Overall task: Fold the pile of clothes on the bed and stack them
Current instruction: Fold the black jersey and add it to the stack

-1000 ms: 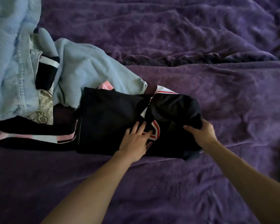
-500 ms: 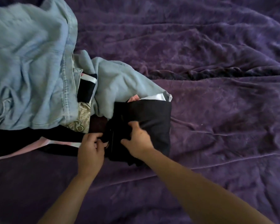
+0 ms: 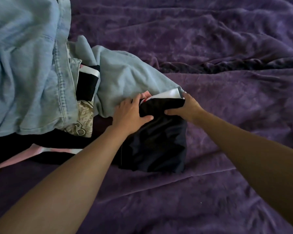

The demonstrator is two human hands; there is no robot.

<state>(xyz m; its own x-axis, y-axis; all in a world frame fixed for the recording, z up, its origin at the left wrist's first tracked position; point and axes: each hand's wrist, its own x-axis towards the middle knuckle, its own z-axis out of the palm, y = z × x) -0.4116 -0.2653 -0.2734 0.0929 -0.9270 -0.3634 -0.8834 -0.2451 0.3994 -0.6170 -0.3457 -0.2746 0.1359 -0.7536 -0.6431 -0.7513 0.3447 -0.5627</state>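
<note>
Bare forearms run down to a bare left hand (image 3: 130, 114) and right hand (image 3: 189, 107).

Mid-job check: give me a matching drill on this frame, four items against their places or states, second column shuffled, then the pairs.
Things:
1. black garment
2. denim jeans
3. purple blanket
4. cream printed cloth

Places or states:
A. spread over the bed under everything
B. gripped at its far edge by the left hand and the right hand
C. light blue, at the left of the pile
D. peeking out below the denim hem

Pairs: 1-B, 2-C, 3-A, 4-D
</note>
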